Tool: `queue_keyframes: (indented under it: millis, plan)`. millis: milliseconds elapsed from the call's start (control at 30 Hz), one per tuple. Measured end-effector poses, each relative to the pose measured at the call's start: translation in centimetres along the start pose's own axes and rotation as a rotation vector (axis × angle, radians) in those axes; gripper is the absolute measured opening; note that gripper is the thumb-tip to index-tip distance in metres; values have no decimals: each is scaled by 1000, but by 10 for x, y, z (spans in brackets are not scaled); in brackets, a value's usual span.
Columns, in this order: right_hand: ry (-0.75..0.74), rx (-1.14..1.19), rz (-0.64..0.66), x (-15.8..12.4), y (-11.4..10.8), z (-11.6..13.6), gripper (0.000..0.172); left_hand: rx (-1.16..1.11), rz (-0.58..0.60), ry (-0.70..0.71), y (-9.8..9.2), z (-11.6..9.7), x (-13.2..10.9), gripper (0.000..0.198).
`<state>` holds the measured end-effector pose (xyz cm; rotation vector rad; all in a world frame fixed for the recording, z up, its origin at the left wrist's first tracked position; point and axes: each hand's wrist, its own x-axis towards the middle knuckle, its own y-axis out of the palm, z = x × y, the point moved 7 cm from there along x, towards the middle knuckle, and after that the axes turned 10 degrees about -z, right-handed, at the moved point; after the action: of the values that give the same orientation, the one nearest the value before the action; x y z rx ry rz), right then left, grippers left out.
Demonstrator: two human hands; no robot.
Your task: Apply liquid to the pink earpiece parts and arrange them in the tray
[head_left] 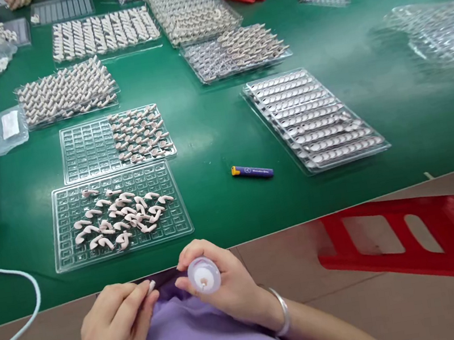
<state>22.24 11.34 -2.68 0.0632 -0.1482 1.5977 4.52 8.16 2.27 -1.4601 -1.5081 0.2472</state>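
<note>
- Saw only the end of small white piece (pixel 152 286), otherwise hidden by left hand (pixel 116 325).
- Pinched it there between thumb and fingertips, knuckles up.
- Gripped round-topped bottle (pixel 204 275), seen end-on, in curled right hand (pixel 231 283), beside left hand.
- Could not read pale print on purple lighter (pixel 253 171), beyond right hand.

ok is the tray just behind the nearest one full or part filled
Partly filled: the tray has pale earpieces across its right side, bare pockets on its left.
</note>
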Motion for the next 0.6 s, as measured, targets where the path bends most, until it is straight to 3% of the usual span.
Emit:
queue_keyframes:
  millis: [167, 267, 333, 433, 533, 600]
  plan:
    - [-120, -125, -205, 17, -24, 3, 16, 15, 6, 25, 0, -4, 1, 34]
    - [-117, -207, -268, 29, -32, 0, 15, 16, -26, 72, -2, -4, 17, 32]
    - [-105, -223, -246, 36, -31, -2, 14, 38, -64, 118, -3, 3, 43, 26]
    - [-124, -230, -236, 43, -27, -1, 13, 108, -127, 149, -2, 25, 102, 10]
    - [-157, -219, -247, 45, -26, 1, 13, 136, -120, 97, 6, 55, 168, 15]
    - [-159, -199, -254, 44, -27, -1, 13, 127, -98, 54, 15, 74, 198, 22]
